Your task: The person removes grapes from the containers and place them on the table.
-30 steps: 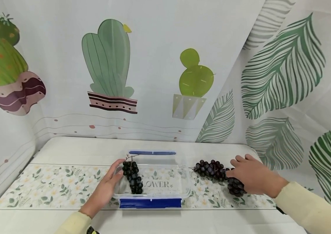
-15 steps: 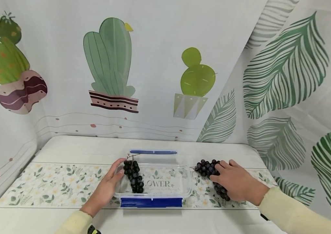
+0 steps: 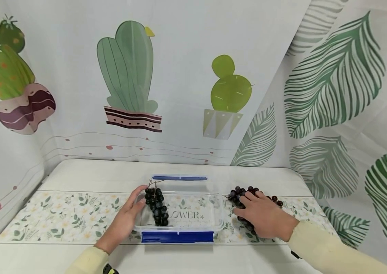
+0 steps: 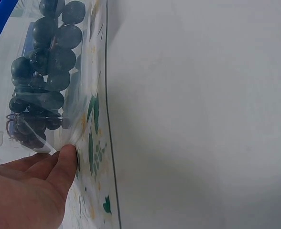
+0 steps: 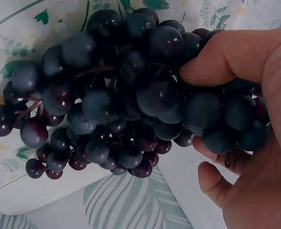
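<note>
My left hand (image 3: 128, 213) rests against the left end of a clear plastic box (image 3: 193, 228), its fingers fairly straight and the fingertips at the rim. Inside the box, at that end, lies a long bunch of dark grapes (image 3: 157, 207) whose bare stem pokes over the back edge. To the right of the box, my right hand (image 3: 265, 215) grips a second bunch of dark grapes (image 5: 155, 93) from above. In the right wrist view, thumb and fingers curl round its near end. Part of this bunch is hidden under the hand.
Blue clip flaps hang at the box's front (image 3: 177, 237) and back (image 3: 180, 178). More small grapes (image 3: 276, 200) show beyond my right hand. A white tablecloth (image 3: 87, 175) with a floral band lies beneath, and a cactus-print curtain (image 3: 180, 76) stands behind.
My right hand has moved left across the grapes, from the right end of the pile to its middle, and now grips a bunch there. My left hand stays at the box.
</note>
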Demonstrator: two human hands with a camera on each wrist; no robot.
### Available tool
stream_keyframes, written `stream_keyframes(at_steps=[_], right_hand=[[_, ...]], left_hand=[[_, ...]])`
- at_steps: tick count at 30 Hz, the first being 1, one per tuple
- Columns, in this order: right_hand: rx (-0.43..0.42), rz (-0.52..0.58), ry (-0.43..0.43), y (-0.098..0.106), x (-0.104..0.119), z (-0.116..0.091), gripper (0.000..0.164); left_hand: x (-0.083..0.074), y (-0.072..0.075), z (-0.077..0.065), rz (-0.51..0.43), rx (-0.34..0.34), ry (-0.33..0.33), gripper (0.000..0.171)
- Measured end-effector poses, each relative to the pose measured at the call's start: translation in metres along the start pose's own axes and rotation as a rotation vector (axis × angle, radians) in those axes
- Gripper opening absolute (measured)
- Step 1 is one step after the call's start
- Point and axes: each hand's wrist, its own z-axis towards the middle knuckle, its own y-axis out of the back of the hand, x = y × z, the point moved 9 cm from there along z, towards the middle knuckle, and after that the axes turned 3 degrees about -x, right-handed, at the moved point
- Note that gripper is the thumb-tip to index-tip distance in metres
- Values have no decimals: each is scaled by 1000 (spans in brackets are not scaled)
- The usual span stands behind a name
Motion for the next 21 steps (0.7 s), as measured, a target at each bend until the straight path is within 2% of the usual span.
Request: stream_keyframes(at_steps=[5,15,21], right_hand=[[25,16,-6,-5,3,6,61],[21,11,24,-5,7,13,65],[-29,69,62,2,6,13,64]], left_hand=[[1,0,1,-6,1,5,49],[2,2,0,5,-1,11,51],[1,1,0,5,0,1,51]])
